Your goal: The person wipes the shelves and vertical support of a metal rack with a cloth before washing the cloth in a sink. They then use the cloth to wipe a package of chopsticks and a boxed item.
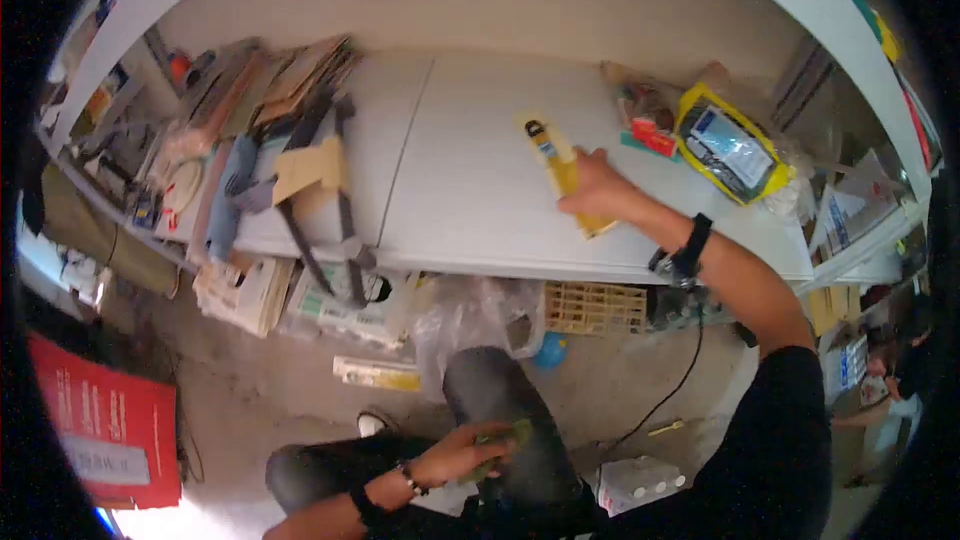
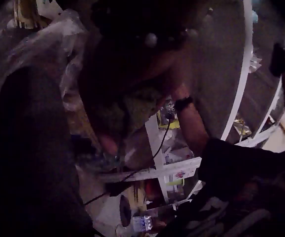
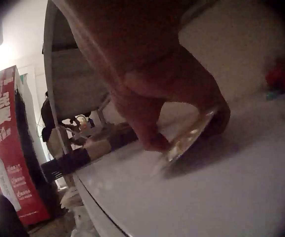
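My right hand [image 1: 602, 187] pinches a long, flat yellow packet [image 1: 549, 152] with a dark end, over the white shelf top. In the right wrist view the thumb and fingers close on the edges of this packet [image 3: 186, 140], which tilts close over the white surface. Down by my knee, my left hand [image 1: 452, 457] holds a crumpled greenish, cloth-like thing [image 1: 517, 434]. The left wrist view is dark, and much of what that hand [image 2: 132, 69] holds is in shadow.
At the shelf's right lie a yellow-and-black bag [image 1: 735, 145] and a red packet [image 1: 655, 136]. Flattened cardboard [image 1: 290, 80] and dark straps [image 1: 345, 210] cover the left. A plastic bag [image 1: 470, 315] and a tan crate [image 1: 595, 307] sit underneath. A red box [image 1: 110, 420] stands at lower left.
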